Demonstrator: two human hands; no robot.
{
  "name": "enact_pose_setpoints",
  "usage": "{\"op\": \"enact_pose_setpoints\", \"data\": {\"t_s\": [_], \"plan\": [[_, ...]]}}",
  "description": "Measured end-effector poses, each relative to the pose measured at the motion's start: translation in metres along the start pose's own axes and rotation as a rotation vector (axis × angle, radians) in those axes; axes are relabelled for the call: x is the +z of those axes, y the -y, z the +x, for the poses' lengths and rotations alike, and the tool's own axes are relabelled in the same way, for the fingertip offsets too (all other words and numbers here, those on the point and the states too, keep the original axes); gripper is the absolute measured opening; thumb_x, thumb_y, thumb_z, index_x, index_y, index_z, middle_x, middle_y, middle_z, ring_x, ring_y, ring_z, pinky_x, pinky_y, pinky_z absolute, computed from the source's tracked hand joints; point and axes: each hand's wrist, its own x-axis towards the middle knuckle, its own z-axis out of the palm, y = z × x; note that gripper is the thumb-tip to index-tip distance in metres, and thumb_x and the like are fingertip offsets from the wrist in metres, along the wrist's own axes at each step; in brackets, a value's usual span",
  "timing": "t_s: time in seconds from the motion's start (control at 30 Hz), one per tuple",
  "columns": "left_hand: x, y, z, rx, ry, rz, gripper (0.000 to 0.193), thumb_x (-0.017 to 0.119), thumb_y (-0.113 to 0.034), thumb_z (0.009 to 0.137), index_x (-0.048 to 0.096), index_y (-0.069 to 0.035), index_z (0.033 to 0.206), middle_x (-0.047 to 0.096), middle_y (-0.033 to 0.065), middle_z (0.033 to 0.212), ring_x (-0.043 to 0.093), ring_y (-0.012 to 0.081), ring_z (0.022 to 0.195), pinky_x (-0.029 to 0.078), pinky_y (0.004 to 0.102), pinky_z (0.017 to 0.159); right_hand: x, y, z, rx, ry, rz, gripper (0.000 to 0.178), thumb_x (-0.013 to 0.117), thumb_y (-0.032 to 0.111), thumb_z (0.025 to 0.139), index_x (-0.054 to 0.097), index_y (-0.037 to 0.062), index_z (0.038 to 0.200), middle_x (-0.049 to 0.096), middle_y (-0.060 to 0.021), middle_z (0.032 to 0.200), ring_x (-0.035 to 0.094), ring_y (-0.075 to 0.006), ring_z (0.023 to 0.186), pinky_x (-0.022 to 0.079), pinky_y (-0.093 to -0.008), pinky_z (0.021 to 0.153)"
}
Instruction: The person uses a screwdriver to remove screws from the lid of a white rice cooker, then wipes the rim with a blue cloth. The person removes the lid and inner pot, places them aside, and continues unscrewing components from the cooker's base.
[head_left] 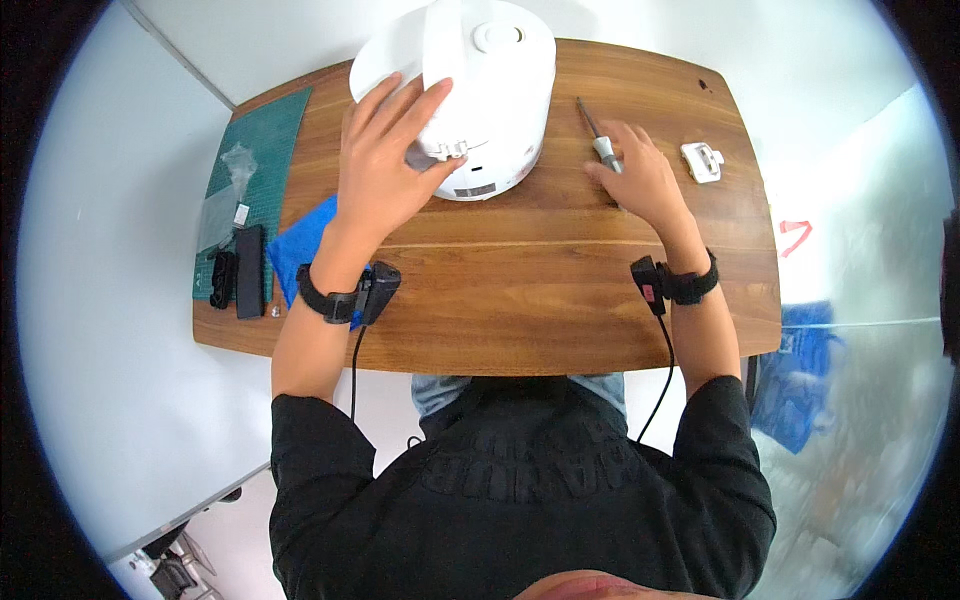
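A white rice cooker (510, 110) with a rounded body and a raised handle stands at the far middle of the table. My left hand (385, 150) lies against its lid, fingers spread, the thumb beside a small exposed fitting (448, 150) on the cooker's near edge. To the right of the cooker, a screwdriver (604, 150) with a grey handle and a dark shaft points away from me. My right hand (642, 175) is closed round its handle, palm down; part of the handle is hidden under the fingers. A small white plastic part (702, 163) lies right of that hand.
On the left are a green cutting mat (275, 135), a clear plastic bag (238, 165), a long black box (250, 270) and a black coiled cable (222, 278). A blue cloth or bag (300, 250) lies under my left forearm. Cables hang from both wrist-worn devices.
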Motion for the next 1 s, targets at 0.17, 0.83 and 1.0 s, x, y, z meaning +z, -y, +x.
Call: {"op": "enact_pose_setpoints", "data": {"t_s": [0.17, 0.83, 1.0], "plan": [[-0.013, 0.000, -0.007, -0.048, 0.057, -0.112, 0.088, 0.095, -0.014, 0.063, 0.060, -0.019, 0.144, 0.050, 0.0134, 0.151, 0.043, 0.0354, 0.144, 0.041, 0.0486, 0.117, 0.009, 0.021, 0.020, -0.182, -0.082, 0.582, 0.081, 0.081, 0.031, 0.085, 0.043, 0.0015, 0.150, 0.052, -0.0247, 0.145, 0.057, -0.0383, 0.129, 0.048, -0.0497, 0.105], [0.009, -0.022, -0.009, -0.090, -0.065, -0.132, 0.075, 0.078, -0.025, 0.077, 0.054, -0.020, 0.148, 0.042, 0.0161, 0.139, 0.038, 0.0375, 0.134, 0.028, 0.0531, 0.111, 0.018, 0.041, 0.069, -0.269, 0.236, 1.247, 0.117, 0.073, -0.003, 0.079, -0.004, 0.0110, 0.166, 0.016, -0.0175, 0.169, 0.019, -0.0331, 0.155, 0.021, -0.0465, 0.124], [0.012, -0.015, -0.009, -0.028, -0.125, -0.125, 0.072, 0.077, -0.026, 0.076, 0.057, -0.019, 0.145, 0.044, 0.0165, 0.137, 0.039, 0.0377, 0.133, 0.029, 0.0521, 0.111, 0.022, 0.037, 0.077, -0.345, 0.221, 1.152, 0.118, 0.074, 0.001, 0.076, -0.002, 0.0110, 0.166, 0.018, -0.0171, 0.168, 0.021, -0.0324, 0.154, 0.022, -0.0463, 0.123]]}}
